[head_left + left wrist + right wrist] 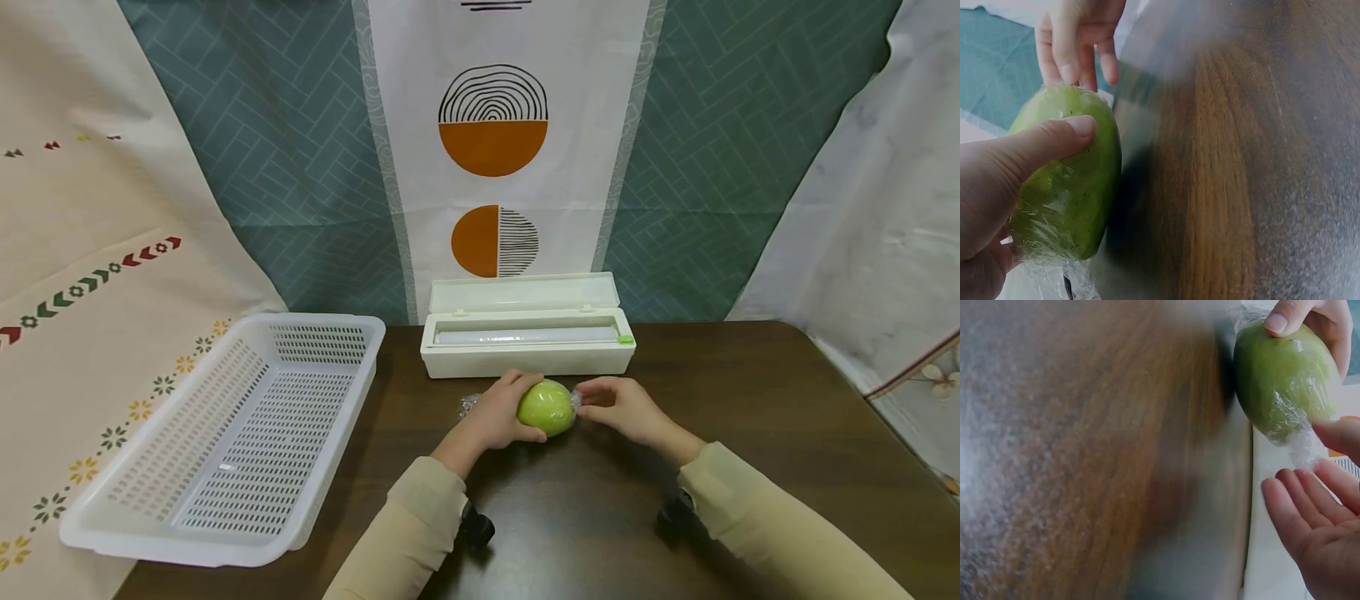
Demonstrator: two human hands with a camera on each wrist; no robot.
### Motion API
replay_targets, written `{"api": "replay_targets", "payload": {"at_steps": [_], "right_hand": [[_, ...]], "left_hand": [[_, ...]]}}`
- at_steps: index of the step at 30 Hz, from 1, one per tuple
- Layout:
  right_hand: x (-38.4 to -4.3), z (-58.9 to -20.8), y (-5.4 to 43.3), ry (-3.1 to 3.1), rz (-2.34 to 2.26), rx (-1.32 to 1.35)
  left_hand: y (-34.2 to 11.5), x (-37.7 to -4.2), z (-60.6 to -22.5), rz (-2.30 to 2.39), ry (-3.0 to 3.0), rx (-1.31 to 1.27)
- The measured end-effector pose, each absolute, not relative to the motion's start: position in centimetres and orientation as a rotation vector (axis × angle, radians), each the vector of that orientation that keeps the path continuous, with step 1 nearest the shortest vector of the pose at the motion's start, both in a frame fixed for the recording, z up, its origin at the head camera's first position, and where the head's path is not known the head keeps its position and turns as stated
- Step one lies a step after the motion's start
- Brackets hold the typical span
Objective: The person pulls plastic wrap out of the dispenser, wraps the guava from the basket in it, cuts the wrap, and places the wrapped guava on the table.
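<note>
A smooth green fruit [547,407], rounded and slightly elongated, is covered in clear plastic wrap and held just over the brown table. My left hand [501,411] grips it from the left, thumb across its near side. At the fruit's right end, the plastic wrap [1305,448] gathers into a twisted tail. My right hand [1325,506] pinches that tail between thumb and index finger, the other fingers loosely spread below. Another crumpled end of wrap [1066,269] sticks out past the left hand. The palm side of the left hand is hidden behind the fruit.
Behind the hands stands a white wrap dispenser box [528,361], its lid [525,292] raised and a roll [525,336] inside. To the left, a white perforated plastic basket [300,533] sits on the table [750,400]. Patterned cloths [300,150] hang around the back and sides.
</note>
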State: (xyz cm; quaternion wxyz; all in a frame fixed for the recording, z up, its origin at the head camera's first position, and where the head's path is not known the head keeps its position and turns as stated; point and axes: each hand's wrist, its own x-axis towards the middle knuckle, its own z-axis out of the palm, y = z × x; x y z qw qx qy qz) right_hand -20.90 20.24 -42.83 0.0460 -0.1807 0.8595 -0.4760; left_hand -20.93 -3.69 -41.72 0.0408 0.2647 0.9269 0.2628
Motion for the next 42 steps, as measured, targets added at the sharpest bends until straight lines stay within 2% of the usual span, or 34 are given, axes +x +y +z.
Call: {"api": "replay_targets", "payload": {"at_steps": [4,13,21,28,33,42], "right_hand": [[-21.0,-43.2,20.2,2.641,-1.36,-0.661],[-20.6,-43.1,19.6,2.867,-1.143,-0.711],[-20.2,-43.0,19.0,2.911,-1.182,-0.718],[-20.6,-43.3,19.3,2.495,-1.566,-0.399],[-20.4,-42.9,19.3,2.376,-1.664,-0.226],[-20.2,-42.5,19.0,2.19,-1.827,-0.1]], "left_hand": [[-3.7,-20.9,-41.7,0.794,2.837,0.806],[-3.6,-20.9,-41.6,0.791,2.841,0.813],[-3.5,-20.9,-41.5,0.789,2.838,0.805],[-3.6,-20.9,-41.4,0.797,2.828,0.778],[-3.6,-20.9,-41.4,0.794,2.823,0.768],[-3.5,-20.8,-41.1,0.791,2.817,0.769]]}}
